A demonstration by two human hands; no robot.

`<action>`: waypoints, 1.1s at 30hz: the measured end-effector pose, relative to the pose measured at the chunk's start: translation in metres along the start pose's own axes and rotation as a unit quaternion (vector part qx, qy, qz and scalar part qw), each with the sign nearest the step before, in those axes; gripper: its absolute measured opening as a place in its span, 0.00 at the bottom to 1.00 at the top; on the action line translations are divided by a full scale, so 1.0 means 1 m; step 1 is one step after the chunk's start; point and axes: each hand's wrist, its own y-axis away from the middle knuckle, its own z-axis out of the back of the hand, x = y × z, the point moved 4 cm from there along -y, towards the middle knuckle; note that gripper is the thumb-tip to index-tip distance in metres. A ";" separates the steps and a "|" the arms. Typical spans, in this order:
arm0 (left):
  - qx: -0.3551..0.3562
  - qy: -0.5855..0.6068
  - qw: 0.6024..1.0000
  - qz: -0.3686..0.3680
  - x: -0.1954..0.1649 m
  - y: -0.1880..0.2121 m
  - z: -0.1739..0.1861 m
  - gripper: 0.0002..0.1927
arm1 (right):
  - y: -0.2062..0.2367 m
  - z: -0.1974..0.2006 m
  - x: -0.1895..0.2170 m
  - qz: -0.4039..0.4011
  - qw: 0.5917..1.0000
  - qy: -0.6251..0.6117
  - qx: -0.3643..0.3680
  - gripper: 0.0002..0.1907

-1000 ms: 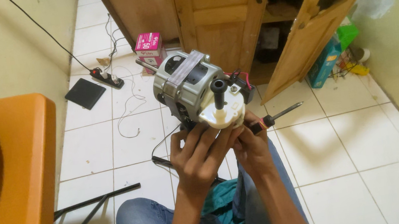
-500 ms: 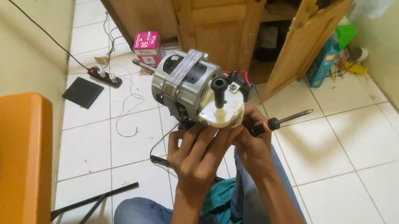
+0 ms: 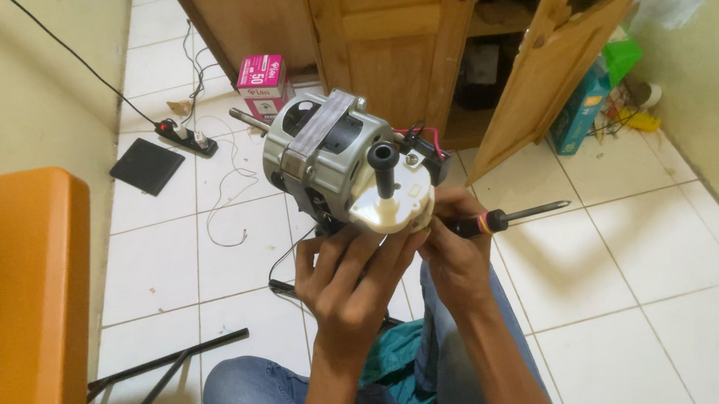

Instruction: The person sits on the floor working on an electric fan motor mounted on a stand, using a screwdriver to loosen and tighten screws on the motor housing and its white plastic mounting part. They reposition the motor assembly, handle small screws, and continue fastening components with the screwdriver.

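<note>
Above the seated person's knees, over the white tiled floor [image 3: 640, 302], the grey fan motor [image 3: 329, 154] was held up. The left hand [image 3: 342, 276] cupped its cream end cap [image 3: 393, 206] from below, fingers curled; the right hand [image 3: 457, 249] pinched a screwdriver [image 3: 514, 216] while steadying it. The motor looked heavy and rigid, best gripped by its metal body, not the red wires [image 3: 418, 134]
</note>
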 end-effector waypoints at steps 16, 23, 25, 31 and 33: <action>0.017 -0.013 0.999 -0.028 0.006 0.004 -0.001 0.14 | -0.002 -0.013 0.018 -0.003 0.991 -0.127 0.050 0.07; 0.031 0.008 0.999 -0.038 0.007 0.000 0.003 0.13 | 0.000 -0.021 0.024 0.024 0.995 -0.086 0.047 0.07; 0.029 0.017 0.999 -0.035 0.007 -0.001 0.003 0.13 | 0.000 -0.022 0.025 0.023 0.995 -0.085 0.047 0.07; 0.026 0.023 0.999 -0.031 0.007 0.000 0.003 0.13 | -0.002 -0.017 0.018 0.015 0.996 -0.088 0.025 0.07; 0.027 0.021 0.998 -0.043 0.008 0.001 0.004 0.14 | -0.002 -0.016 0.015 0.012 0.994 -0.104 0.031 0.07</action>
